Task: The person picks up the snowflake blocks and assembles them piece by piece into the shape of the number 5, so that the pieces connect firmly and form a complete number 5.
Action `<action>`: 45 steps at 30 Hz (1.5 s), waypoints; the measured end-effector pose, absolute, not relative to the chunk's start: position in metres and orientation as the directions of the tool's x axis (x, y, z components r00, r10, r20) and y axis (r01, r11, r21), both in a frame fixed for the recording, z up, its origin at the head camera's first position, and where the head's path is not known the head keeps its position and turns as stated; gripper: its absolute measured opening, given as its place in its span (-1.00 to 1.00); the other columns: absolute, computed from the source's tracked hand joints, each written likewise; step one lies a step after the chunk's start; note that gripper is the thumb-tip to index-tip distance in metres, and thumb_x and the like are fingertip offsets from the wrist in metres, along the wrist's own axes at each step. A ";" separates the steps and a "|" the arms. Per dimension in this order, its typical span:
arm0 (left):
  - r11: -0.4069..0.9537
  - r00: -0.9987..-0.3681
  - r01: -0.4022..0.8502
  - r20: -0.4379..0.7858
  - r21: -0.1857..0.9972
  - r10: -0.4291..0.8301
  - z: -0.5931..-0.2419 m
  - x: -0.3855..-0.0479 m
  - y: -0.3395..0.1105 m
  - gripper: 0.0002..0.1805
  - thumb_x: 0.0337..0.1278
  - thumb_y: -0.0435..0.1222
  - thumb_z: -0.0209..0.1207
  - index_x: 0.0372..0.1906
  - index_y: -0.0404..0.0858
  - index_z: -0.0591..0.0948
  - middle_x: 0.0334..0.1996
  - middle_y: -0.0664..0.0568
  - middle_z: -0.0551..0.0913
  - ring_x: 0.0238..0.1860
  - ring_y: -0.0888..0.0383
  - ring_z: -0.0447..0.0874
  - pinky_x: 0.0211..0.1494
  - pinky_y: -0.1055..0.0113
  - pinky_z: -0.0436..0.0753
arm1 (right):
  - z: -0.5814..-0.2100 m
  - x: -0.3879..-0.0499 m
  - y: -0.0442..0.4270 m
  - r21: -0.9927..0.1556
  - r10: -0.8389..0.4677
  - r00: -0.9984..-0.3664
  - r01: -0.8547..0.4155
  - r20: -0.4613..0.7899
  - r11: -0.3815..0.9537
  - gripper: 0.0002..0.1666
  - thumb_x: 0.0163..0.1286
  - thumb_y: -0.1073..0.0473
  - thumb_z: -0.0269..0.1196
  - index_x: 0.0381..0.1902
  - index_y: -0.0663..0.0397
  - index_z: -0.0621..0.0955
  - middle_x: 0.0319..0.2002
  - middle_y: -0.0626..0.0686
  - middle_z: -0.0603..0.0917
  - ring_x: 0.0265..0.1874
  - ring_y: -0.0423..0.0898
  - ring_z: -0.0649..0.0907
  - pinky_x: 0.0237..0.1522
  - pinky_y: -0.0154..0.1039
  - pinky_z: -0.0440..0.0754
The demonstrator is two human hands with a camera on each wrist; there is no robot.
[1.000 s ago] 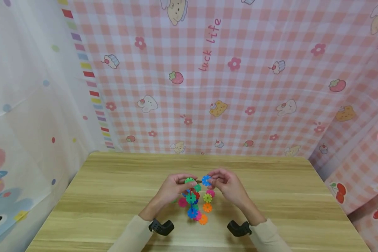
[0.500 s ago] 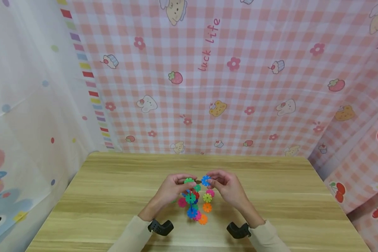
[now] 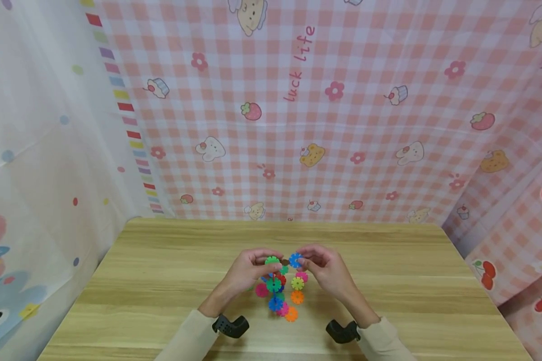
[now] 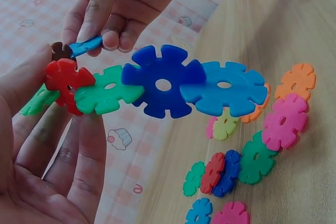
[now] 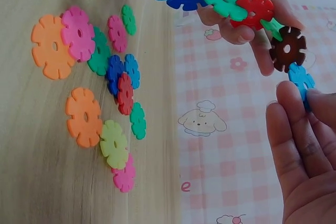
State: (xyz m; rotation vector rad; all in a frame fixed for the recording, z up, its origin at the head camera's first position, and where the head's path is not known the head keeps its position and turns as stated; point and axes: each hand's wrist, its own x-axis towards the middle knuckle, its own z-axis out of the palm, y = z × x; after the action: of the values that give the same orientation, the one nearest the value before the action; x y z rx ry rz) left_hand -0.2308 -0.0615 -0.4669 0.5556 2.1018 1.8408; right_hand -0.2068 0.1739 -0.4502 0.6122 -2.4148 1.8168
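Note:
My left hand (image 3: 249, 266) pinches a chain of notched plastic snowflake discs near its red disc (image 4: 68, 72) and a green one. From there the chain runs through another green disc (image 4: 102, 98) and a dark blue disc (image 4: 163, 103) to a light blue end disc (image 4: 226, 99). On its other side sits a brown disc (image 5: 295, 51). Between thumb and fingers, my right hand (image 3: 327, 265) pinches a small light blue disc (image 5: 300, 77), whose edge meets the brown one. Whether their slots are fully joined I cannot tell. Both hands are raised above the table.
Below the hands, loose snowflake discs lie on the wooden table (image 3: 171, 281), among them an orange disc (image 5: 83, 124), a yellow disc (image 5: 110, 142) and a pink disc (image 5: 86, 43). Some overlap. A pink checked curtain (image 3: 271, 135) hangs behind the table.
The brown disc has turned from nearly edge-on to showing more of its face. The right hand with its light blue disc has dipped slightly; the left hand has hardly moved.

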 end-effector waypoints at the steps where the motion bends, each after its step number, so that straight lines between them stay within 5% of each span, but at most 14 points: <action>1: 0.112 -0.883 0.095 0.032 0.989 0.468 -0.467 -0.231 -0.061 -0.67 0.26 -0.16 0.29 0.05 -0.21 0.69 -0.19 -0.20 0.76 -0.22 -0.06 0.74 -0.15 0.15 0.71 | -0.450 -0.207 0.174 -0.910 -0.280 -0.918 -0.347 0.281 0.225 -0.84 0.41 0.35 0.23 -0.08 0.20 0.66 -0.28 0.15 0.74 -0.36 -0.07 0.75 -0.21 -0.14 0.74; 6: 0.120 -0.882 0.087 0.021 0.989 0.471 -0.467 -0.231 -0.060 -0.69 0.25 -0.17 0.30 0.04 -0.20 0.70 -0.19 -0.17 0.77 -0.26 0.12 0.74 -0.13 0.15 0.71 | -0.449 -0.205 0.173 -0.915 -0.283 -0.917 -0.344 0.280 0.212 -0.84 0.41 0.35 0.23 -0.08 0.22 0.66 -0.27 0.17 0.74 -0.35 -0.05 0.76 -0.21 -0.21 0.73; 14: 0.113 -0.871 0.063 -0.001 0.992 0.491 -0.464 -0.229 -0.059 -0.65 0.22 -0.18 0.32 0.06 -0.23 0.70 -0.14 -0.13 0.77 -0.11 -0.03 0.76 0.04 -0.12 0.64 | -0.451 -0.203 0.175 -0.917 -0.276 -0.923 -0.333 0.269 0.220 -0.88 0.40 0.32 0.26 -0.15 0.18 0.70 -0.29 0.15 0.76 -0.36 0.10 0.76 -0.31 -0.26 0.72; 27: 0.112 -0.875 0.069 0.006 0.991 0.485 -0.461 -0.231 -0.059 -0.64 0.22 -0.17 0.32 0.07 -0.23 0.70 -0.12 -0.20 0.76 -0.11 -0.08 0.76 0.06 -0.18 0.61 | -0.449 -0.203 0.173 -0.932 -0.286 -0.926 -0.307 0.245 0.193 -0.84 0.40 0.33 0.24 -0.12 0.24 0.70 -0.25 0.19 0.76 -0.32 0.13 0.76 -0.29 -0.29 0.72; 32: 0.122 -0.872 0.074 0.005 0.990 0.489 -0.460 -0.230 -0.058 -0.63 0.23 -0.16 0.32 0.09 -0.21 0.69 -0.15 -0.14 0.78 -0.15 0.00 0.77 0.01 -0.16 0.64 | -0.453 -0.204 0.175 -0.944 -0.276 -0.934 -0.281 0.228 0.172 -0.84 0.41 0.32 0.25 -0.11 0.25 0.69 -0.23 0.22 0.75 -0.31 0.15 0.76 -0.20 -0.22 0.73; 40: 0.106 -0.853 0.081 0.014 0.991 0.522 -0.462 -0.231 -0.057 -0.66 0.28 -0.22 0.27 0.11 -0.24 0.65 -0.05 -0.30 0.71 -0.13 -0.05 0.76 -0.05 -0.03 0.70 | -0.458 -0.205 0.174 -0.950 -0.255 -0.942 -0.266 0.220 0.166 -0.81 0.40 0.31 0.26 -0.07 0.26 0.67 -0.23 0.23 0.75 -0.34 0.01 0.77 -0.18 -0.03 0.72; 45: 0.126 -0.847 0.089 0.009 0.988 0.531 -0.462 -0.230 -0.057 -0.66 0.32 -0.19 0.24 0.11 -0.24 0.63 -0.11 -0.14 0.74 -0.22 0.08 0.74 -0.08 0.04 0.70 | -0.459 -0.205 0.173 -0.952 -0.235 -0.951 -0.247 0.202 0.179 -0.80 0.41 0.30 0.25 -0.05 0.25 0.66 -0.24 0.22 0.74 -0.36 -0.02 0.77 -0.17 0.01 0.71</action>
State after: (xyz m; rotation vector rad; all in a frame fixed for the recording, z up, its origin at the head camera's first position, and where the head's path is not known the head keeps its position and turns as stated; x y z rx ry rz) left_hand -0.2302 -0.0567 -0.4618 0.6016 2.0651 1.7721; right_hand -0.2055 0.1725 -0.4594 0.4919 -2.4052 1.9455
